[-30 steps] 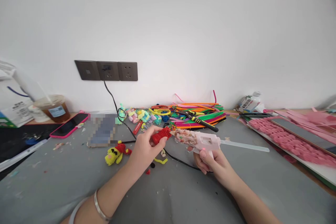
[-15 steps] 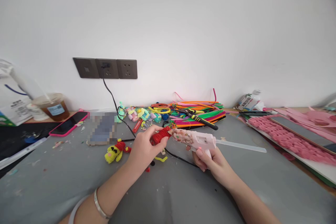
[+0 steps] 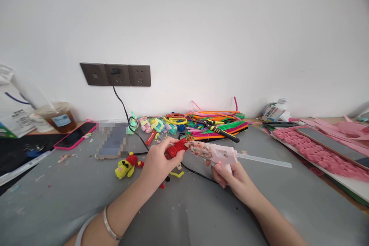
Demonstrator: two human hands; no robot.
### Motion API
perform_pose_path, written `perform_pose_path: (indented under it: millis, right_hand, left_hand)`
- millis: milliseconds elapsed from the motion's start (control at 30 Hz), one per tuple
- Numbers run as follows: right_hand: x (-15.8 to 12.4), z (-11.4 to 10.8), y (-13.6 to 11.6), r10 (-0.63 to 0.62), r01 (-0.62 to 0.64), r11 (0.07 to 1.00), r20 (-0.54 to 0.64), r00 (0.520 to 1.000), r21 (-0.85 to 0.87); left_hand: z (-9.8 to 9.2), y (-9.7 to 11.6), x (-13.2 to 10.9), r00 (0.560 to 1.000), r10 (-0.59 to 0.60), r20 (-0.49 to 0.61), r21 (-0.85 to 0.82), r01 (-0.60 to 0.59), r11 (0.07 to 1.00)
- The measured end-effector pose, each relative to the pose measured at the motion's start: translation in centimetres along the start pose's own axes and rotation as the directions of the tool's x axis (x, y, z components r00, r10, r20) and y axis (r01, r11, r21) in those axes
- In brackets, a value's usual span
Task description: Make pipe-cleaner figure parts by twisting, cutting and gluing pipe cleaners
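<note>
My left hand point(image 3: 157, 163) pinches a small red pipe-cleaner piece point(image 3: 176, 148) above the grey table. My right hand point(image 3: 230, 177) grips the handle of a pink hot glue gun point(image 3: 215, 153), whose nozzle touches the red piece. A clear glue stick point(image 3: 263, 160) juts out of the gun's back to the right. The gun's black cord point(image 3: 196, 173) trails across the table and up to the wall socket point(image 3: 117, 75). A yellow and red pipe-cleaner figure point(image 3: 126, 165) lies just left of my left hand.
A heap of coloured pipe cleaners point(image 3: 219, 123) with black-yellow pliers point(image 3: 220, 132) lies behind the hands. A pink phone point(image 3: 75, 135) and an iced drink cup point(image 3: 59, 117) sit at left. Pink pieces on a board point(image 3: 314, 153) fill the right side.
Both hands and the glue gun shifted slightly up and left in the view over the last second; the grips are unchanged.
</note>
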State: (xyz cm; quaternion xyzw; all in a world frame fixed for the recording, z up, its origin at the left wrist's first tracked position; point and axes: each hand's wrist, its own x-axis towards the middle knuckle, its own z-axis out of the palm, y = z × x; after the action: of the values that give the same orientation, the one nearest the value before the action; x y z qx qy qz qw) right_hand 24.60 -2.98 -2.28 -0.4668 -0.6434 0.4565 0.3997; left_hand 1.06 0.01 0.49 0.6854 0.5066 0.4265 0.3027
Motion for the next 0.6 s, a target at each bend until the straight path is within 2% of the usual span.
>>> perform_pose_path:
  millis: [367, 600]
  right_hand:
    - [-0.11, 0.13, -0.20, 0.001, -0.001, 1.000, 0.003, 1.000, -0.020]
    - [0.06, 0.01, -0.70, 0.005, -0.003, 0.997, 0.034, 0.999, -0.074]
  left_hand:
    - [-0.04, 0.09, -0.05, 1.000, -0.003, 0.002, 0.029, 0.003, 1.000]
    - [-0.06, -0.36, 0.01, 0.999, 0.024, -0.020, 0.132, -0.021, 0.991]
